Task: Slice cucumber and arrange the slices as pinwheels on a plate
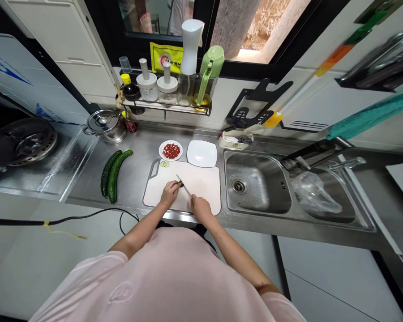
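Note:
Over the white cutting board [204, 185], my right hand [201, 209] is closed round the handle of a knife [184, 186], its blade pointing up and to the left. My left hand [170, 193] has its fingers pressed together on a small dark green piece [180, 184] beside the blade; it looks like a cucumber piece, mostly hidden by the fingers. Two pale green slices [165, 164] lie at the board's upper left. Behind the board are a plate of chopped red pieces [171, 151] and a square white plate [202, 153] with nothing on it.
Two whole cucumbers [114, 175] lie left of the board. Behind them stands a lidded steel pot [106, 126]. A sink [258, 183] is on the right, with a plastic bag [314, 192] in the second basin. Bottles and jars stand on a wall rack [168, 105].

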A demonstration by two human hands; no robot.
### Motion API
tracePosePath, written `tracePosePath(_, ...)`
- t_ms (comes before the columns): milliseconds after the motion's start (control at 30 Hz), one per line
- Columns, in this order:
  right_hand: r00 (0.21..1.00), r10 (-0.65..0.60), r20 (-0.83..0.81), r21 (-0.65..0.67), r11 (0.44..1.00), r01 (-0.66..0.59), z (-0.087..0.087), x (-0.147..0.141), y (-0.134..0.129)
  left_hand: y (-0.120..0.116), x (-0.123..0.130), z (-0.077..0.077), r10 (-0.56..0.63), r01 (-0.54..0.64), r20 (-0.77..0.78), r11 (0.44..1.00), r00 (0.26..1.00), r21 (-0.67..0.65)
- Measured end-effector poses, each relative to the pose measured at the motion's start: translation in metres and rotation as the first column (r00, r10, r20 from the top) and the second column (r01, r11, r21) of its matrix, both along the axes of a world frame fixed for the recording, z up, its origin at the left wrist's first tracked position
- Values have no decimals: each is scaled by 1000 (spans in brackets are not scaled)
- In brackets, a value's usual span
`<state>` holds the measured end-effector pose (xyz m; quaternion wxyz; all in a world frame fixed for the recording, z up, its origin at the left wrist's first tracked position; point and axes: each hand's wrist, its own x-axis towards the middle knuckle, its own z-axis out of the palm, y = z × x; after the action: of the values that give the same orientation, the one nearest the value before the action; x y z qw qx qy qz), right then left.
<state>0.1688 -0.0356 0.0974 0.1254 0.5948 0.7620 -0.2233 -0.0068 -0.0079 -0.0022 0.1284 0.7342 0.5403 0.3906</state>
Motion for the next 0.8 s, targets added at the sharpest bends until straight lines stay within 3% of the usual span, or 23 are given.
tracePosePath(500, 1000, -8, -27, 43, 999, 9, -5, -20, 19, 1, 0, -1, 4, -4, 19, 1000, 1000, -5)
tracePosePath(800, 1000, -8, -21, 9, 1000, 8, -5, -10, 8, 1, 0, 0, -2, 2, 26, 1000, 1000, -12)
